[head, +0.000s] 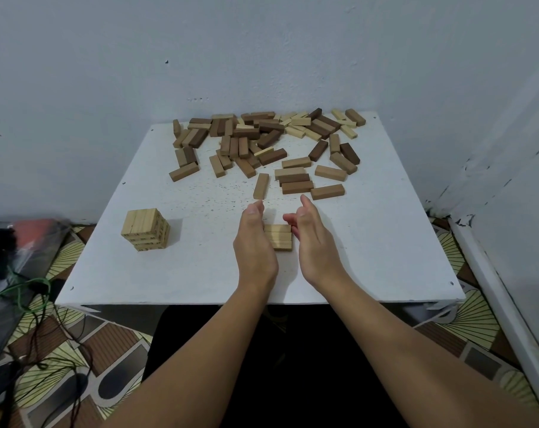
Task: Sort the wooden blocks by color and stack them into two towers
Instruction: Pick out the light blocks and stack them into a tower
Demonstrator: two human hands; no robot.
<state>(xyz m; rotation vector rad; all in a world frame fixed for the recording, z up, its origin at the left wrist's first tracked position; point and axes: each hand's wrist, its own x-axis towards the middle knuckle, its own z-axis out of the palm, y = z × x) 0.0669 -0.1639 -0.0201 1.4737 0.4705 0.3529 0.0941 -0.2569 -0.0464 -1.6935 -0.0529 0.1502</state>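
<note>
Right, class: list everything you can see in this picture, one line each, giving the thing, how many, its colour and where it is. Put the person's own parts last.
light block tower: one, pale wood, several layers, near left of the table.
row of blocks: one flat layer, pale wood, near centre, between the hands.
single block: one, tan, just beyond the left fingertips.
loose block pile: dozens, pale, tan and dark brown mixed, far side.
table: one, white, against the wall.
cables: several, green and black, floor at left.
patterned floor mat: one, brown and yellow, under the table.
left hand: open, left of the row.
right hand: open, right of the row.
</note>
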